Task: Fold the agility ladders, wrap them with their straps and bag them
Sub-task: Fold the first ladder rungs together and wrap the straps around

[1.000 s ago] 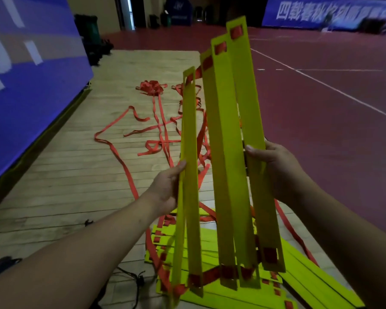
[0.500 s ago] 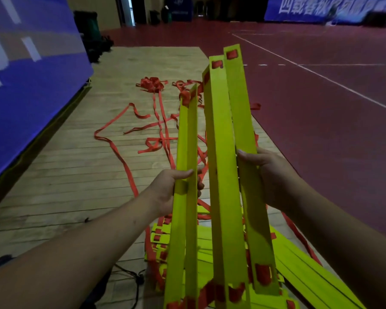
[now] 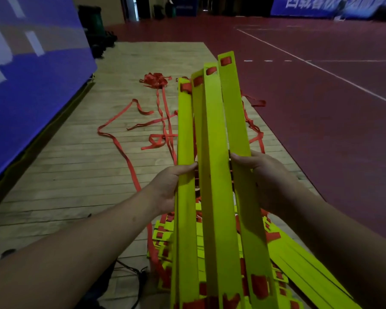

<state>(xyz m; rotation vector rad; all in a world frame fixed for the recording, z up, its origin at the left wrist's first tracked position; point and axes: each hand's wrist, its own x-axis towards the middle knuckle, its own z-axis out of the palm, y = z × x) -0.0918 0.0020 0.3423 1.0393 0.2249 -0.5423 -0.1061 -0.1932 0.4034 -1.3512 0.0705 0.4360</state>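
I hold a bunch of yellow ladder rungs (image 3: 216,166) upright in front of me, their red strap slots at both ends. My left hand (image 3: 167,188) grips the leftmost rungs, thumb over their front. My right hand (image 3: 265,177) grips the rightmost rung from the right side. The rungs stand close together, nearly stacked. Red straps (image 3: 156,130) trail loose over the wooden floor beyond them. Below, a pile of more yellow rungs (image 3: 303,268) lies flat on the floor. No bag is in view.
A wooden floor strip (image 3: 76,175) runs ahead, with a blue board (image 3: 27,90) along its left. Dark red court flooring (image 3: 332,119) with white lines lies to the right. A black cable (image 3: 134,270) lies near my feet. Dark green bins (image 3: 94,25) stand far back.
The spread rungs have come together into a tight bunch and their tops have sunk lower. Both hands moved toward each other, still gripping the outer rungs.
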